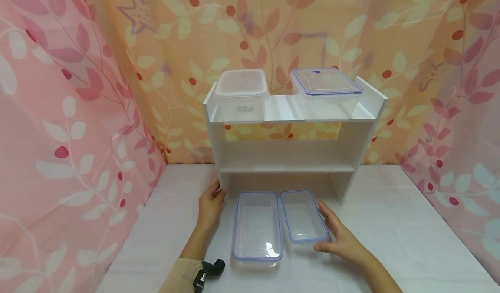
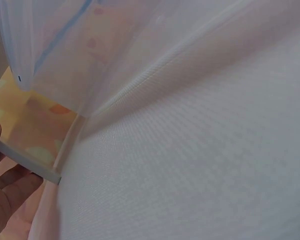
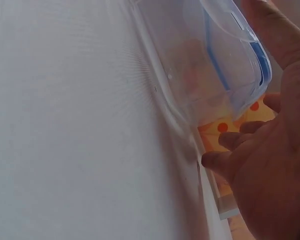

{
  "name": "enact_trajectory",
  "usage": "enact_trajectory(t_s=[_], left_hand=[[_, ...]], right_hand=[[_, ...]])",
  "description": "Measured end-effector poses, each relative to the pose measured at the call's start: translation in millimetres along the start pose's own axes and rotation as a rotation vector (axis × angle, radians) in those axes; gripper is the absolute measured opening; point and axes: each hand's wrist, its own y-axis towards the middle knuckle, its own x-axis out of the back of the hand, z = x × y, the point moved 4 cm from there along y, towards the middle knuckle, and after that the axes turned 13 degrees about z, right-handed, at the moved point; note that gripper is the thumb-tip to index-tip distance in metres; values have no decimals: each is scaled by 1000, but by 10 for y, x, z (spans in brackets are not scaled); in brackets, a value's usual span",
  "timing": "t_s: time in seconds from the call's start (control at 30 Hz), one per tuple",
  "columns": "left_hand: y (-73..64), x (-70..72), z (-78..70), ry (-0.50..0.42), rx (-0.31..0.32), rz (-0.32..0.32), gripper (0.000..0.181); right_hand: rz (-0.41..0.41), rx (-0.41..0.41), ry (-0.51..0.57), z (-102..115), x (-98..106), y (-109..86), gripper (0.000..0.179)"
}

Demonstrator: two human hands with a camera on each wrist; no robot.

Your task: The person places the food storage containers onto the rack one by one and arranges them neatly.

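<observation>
My left hand [image 1: 211,204] is at the lower left of a white shelf rack [image 1: 287,156]. In the left wrist view its thumb and fingers [image 2: 21,189] lie on opposite sides of the rack's panel edge, pinching it. My right hand [image 1: 340,236] is spread beside the right side of a small clear lidded container [image 1: 304,215]; whether it touches is hard to tell. That container [image 3: 205,65] also shows in the right wrist view, near the spread fingers. A larger clear container [image 1: 258,225] with a blue-edged lid sits to its left, on the table.
Two lidded clear containers stand on the rack's top shelf: one with a whitish lid [image 1: 242,95] at left, one with a blue-edged lid [image 1: 327,91] at right. A white cloth covers the table [image 1: 406,241]. Patterned curtains [image 1: 70,110] enclose the sides and back.
</observation>
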Motion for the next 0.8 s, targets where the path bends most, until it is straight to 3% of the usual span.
enact_trajectory(t_s=[0.4, 0.8], left_hand=[[-9, 2, 8, 13, 4, 15, 48], [-12, 3, 13, 21, 4, 11, 48]], right_hand=[[21, -100, 45, -76, -99, -6, 128], [-31, -187, -25, -124, -166, 24, 132]])
